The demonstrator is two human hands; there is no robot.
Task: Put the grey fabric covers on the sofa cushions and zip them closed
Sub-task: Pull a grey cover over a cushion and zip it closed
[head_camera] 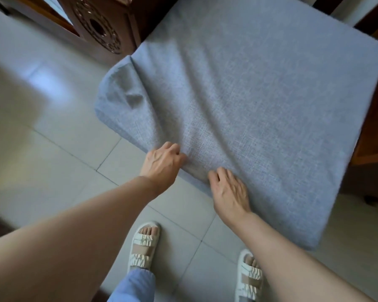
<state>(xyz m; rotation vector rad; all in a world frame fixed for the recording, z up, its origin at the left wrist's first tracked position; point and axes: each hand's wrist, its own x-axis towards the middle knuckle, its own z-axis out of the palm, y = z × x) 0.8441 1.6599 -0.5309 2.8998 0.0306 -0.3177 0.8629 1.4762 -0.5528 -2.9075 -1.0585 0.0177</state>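
A large square sofa cushion in its grey fabric cover (255,101) lies tilted before me, its far side on wooden furniture and its near edge hanging over the floor. The cover is loose and wrinkled at the near-left corner (122,94). My left hand (162,164) grips the cover's near edge, its fingers curled into the cloth. Just to its right, my right hand (229,190) lies on the same edge, fingertips tucked into a fold. The zip is hidden from view.
A carved dark wooden cabinet (100,29) stands at the back left, touching the cushion's far-left side. Wooden furniture (373,127) runs along the right. Pale floor tiles (52,149) spread to the left. My sandalled feet (144,245) stand just below the cushion's edge.
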